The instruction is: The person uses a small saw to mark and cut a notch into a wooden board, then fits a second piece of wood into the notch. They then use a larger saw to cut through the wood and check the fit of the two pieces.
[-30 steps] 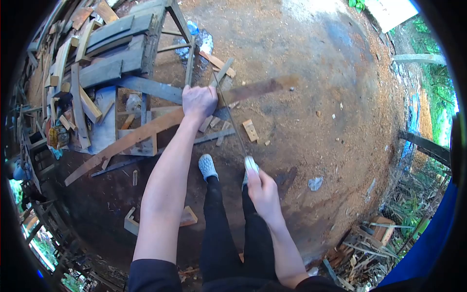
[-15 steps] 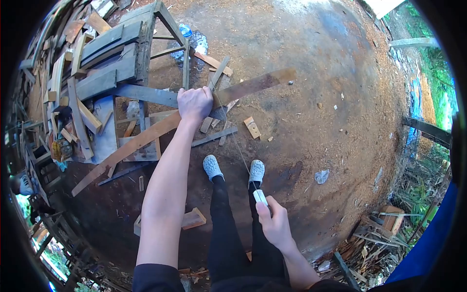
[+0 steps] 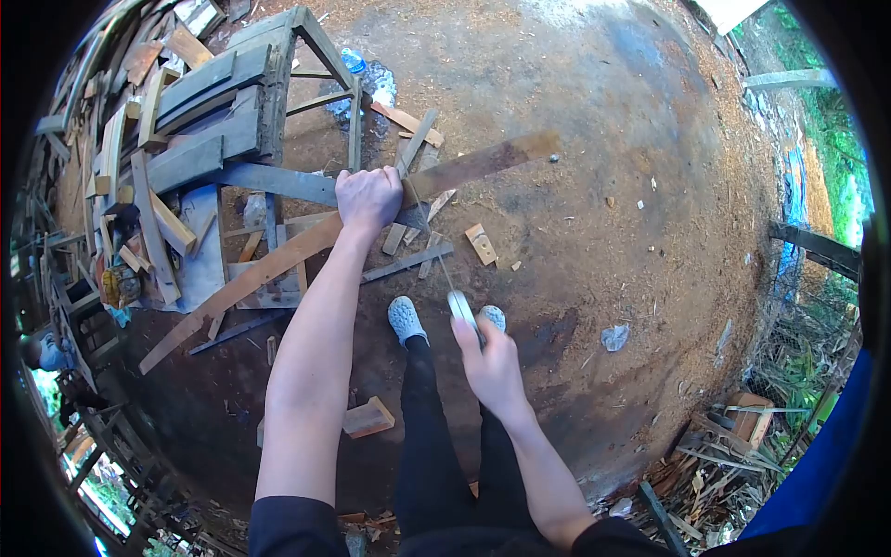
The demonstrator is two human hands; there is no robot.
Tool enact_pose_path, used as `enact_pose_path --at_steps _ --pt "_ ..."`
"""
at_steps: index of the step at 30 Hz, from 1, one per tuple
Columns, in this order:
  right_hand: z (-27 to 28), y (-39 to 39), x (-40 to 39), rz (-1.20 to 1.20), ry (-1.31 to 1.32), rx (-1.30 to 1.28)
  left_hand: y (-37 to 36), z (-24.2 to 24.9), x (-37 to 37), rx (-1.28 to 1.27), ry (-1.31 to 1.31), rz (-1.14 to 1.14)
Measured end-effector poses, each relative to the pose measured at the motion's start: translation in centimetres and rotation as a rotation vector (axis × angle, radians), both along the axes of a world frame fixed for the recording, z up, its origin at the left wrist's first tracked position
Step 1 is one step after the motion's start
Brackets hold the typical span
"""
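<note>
Slantwise across the middle of our view lies the long brown board [image 3: 278, 261], its long axis running from lower left to upper right above the dirt floor [image 3: 594, 241]. Our left hand [image 3: 369, 198] is closed over it near mid-length — its fingertips hidden, that stretch of wood covered. Our right hand [image 3: 490, 367] is wrapped round the handle of a thin saw [image 3: 458, 304]; the blade points up and slightly left, meeting the board just right of the left fist. Around that spot we see offcuts [image 3: 393, 239], with a small block [image 3: 480, 244] to the right. A grey plank [image 3: 278, 181] reaches toward the left hand from a plank-laden bench [image 3: 325, 45]. Below stand our pale shoes [image 3: 406, 318] — one partly hidden by the right hand.
</note>
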State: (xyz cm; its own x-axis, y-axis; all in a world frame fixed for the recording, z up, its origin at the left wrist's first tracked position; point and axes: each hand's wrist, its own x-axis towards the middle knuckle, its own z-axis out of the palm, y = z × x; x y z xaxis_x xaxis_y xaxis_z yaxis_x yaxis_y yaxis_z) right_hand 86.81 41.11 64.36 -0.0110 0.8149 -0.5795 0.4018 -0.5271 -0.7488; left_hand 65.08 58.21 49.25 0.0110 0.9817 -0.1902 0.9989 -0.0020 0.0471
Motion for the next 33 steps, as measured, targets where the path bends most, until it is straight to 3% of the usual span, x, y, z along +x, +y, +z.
enact_pose_path --at_steps 3,6,8,12,16,21,26,30,33 --pt "4.1 -4.4 3.6 0.041 0.028 -0.035 0.2 0.1 0.1 0.005 -0.022 0.029" --pt "4.3 -4.3 4.7 0.059 0.043 -0.154 -0.1 -0.8 -0.2 0.106 -0.069 0.014" --pt "1.4 -2.2 3.0 0.016 0.064 0.01 -0.2 -0.8 -0.2 0.151 -0.065 -0.056" --pt "-5.5 4.6 -2.1 0.021 -0.007 0.045 0.1 0.4 0.0 0.05 0.028 -0.066" --pt "-5.2 5.2 -2.6 0.003 -0.006 -0.076 -0.1 0.5 0.2 0.041 -0.043 -0.024" --pt "-1.5 -2.5 1.5 0.036 0.015 0.031 0.0 -0.1 0.2 0.064 -0.056 0.049" --pt "3.0 -5.6 5.1 0.009 0.145 -0.116 -0.1 0.0 0.0 0.105 -0.058 0.012" --pt "0.3 -2.0 2.5 -0.001 0.121 -0.034 -0.2 -0.4 0.0 0.154 -0.067 -0.016" --pt "-6.4 2.4 -0.7 -0.042 0.168 -0.027 0.1 -0.5 -0.3 0.18 -0.036 -0.062"
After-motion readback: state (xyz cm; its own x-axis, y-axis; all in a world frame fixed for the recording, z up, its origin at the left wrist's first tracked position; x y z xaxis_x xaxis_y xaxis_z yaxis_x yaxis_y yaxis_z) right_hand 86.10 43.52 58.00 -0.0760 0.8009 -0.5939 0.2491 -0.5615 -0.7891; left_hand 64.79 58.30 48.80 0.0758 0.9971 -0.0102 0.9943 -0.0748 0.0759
